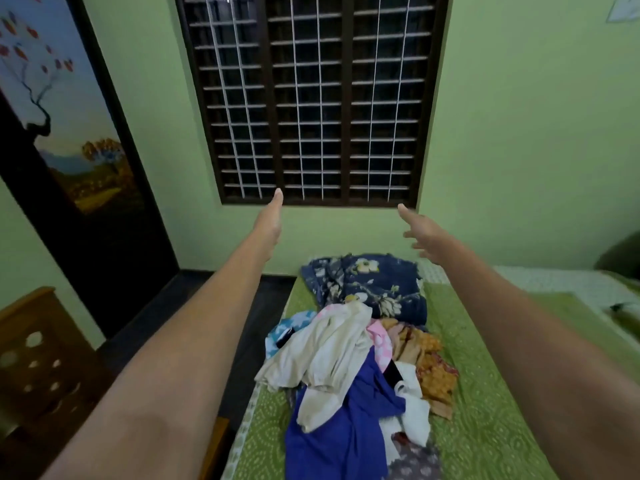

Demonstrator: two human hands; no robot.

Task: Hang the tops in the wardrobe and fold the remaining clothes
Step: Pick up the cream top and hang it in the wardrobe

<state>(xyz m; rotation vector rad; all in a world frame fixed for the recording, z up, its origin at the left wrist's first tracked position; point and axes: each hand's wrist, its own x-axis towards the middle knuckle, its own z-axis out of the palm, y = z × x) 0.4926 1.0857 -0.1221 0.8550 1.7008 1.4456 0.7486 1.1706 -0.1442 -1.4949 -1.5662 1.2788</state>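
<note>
Both bare arms reach out above the green patterned bedspread (485,427); the left hand (269,223) and right hand (420,233) are empty, fingers straight. The jumbled heap of clothes (349,368) lies on the bed below them, untouched, its near end cut off by the frame's edge. A dark wardrobe door with a tree picture (65,140) stands left, partly out of view.
</note>
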